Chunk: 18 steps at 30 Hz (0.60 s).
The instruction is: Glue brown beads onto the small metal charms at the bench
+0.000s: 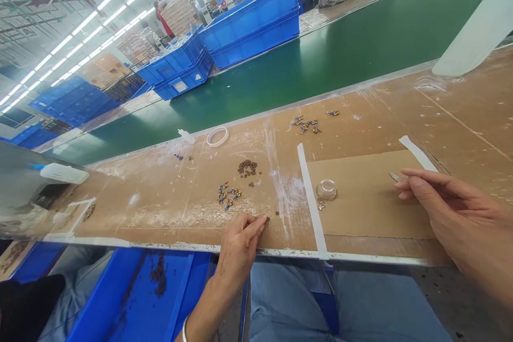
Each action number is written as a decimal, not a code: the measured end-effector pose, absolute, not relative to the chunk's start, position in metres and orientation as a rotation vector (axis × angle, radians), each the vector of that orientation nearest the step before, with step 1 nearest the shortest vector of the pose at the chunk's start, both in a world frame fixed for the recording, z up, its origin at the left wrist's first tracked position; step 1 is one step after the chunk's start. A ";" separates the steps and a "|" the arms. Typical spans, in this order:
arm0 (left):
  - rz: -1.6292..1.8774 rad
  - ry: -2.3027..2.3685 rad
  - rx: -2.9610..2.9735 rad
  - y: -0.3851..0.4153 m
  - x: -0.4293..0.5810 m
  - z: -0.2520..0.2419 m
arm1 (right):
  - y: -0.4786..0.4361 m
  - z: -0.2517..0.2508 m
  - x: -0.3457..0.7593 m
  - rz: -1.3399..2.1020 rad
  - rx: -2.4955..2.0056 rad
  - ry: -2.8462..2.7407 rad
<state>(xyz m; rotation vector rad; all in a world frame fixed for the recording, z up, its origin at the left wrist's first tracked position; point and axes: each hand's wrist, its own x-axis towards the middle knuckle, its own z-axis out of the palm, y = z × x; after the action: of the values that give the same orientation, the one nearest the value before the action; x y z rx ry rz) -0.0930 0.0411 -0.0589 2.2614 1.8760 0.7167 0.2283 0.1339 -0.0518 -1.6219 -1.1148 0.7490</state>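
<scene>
My left hand (242,232) is closed in a pinch near the table's front edge, with a small dark-brown round piece (268,218) at its fingertips. Another such piece (277,213) lies just beyond. My right hand (449,206), over the cardboard sheet (372,219), has thumb and fingers together on a small, flat, silvery pointed piece (395,177); most of it is hidden. On that sheet sits a small clear round cup (327,189), with tiny shiny bits (321,206) beside it. Past my left hand lie a cluster of small blue-and-gold parts (228,195) and a pile of brown round pieces (247,168).
White tape strips (312,203) edge the cardboard. More blue-and-gold parts (305,124) lie farther back, and a tape roll (217,137) and small white bottle (186,136) at left. A green conveyor belt (340,53) runs behind; blue crates (252,21) stand beyond it.
</scene>
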 end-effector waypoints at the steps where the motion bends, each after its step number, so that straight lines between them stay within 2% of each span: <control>1: 0.712 1.870 2.270 0.041 -0.093 -0.059 | 0.134 -0.052 0.228 0.746 -1.626 -1.121; 7: 0.688 1.859 2.323 0.045 -0.095 -0.056 | 0.135 -0.053 0.229 0.737 -1.623 -1.132; 12: 0.713 2.123 2.447 0.077 -0.112 -0.047 | 0.135 -0.051 0.228 0.718 -1.627 -1.135; 18: 0.299 2.318 2.492 0.117 -0.120 -0.044 | 0.135 -0.050 0.228 0.710 -1.627 -1.148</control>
<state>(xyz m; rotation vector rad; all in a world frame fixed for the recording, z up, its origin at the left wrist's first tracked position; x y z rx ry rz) -0.1201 0.1168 -0.0435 2.4921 2.3182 0.2994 0.2284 0.1354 -0.0503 -1.6274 -1.1475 0.7100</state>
